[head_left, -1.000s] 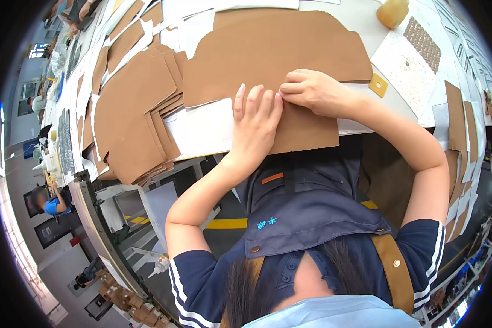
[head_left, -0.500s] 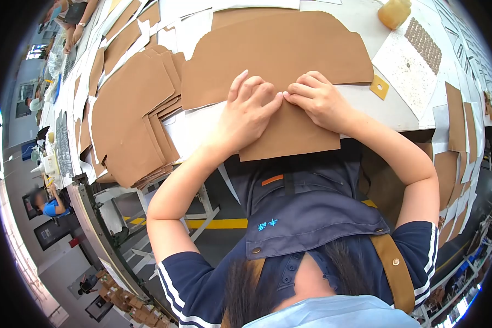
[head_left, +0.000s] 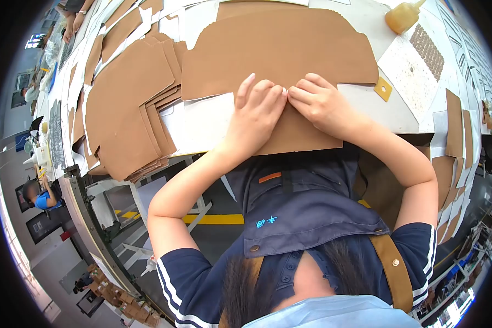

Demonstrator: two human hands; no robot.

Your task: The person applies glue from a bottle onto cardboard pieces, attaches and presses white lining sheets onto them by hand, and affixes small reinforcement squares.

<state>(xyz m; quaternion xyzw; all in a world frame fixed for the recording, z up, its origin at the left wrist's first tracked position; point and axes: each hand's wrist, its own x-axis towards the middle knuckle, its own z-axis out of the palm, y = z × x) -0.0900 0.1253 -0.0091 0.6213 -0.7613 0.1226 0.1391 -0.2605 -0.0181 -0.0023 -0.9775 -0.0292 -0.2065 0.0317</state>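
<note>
A large brown sheet [head_left: 279,52] with notched, scalloped edges lies on the white work table, its narrower lower part reaching over the front edge. My left hand [head_left: 257,116] rests on this lower part, thumb and forefinger tips together at its middle, the other fingers bent. Right beside it, my right hand [head_left: 322,104] has its fingertips pressed together on the same sheet. Whatever lies between the fingertips is too small to make out. A small yellow square with a hole [head_left: 383,89] sits by the sheet's right corner.
Several similar brown pieces [head_left: 131,98] are stacked at the left. A bottle of amber liquid [head_left: 402,19] stands at the upper right near a speckled white board [head_left: 407,71]. More brown and white sheets hang at the right edge. Other people are at the far left.
My left hand first drew back to the sheet's lower part, then moved slightly right and forward. My right hand shifted slightly right. The view has shifted a little.
</note>
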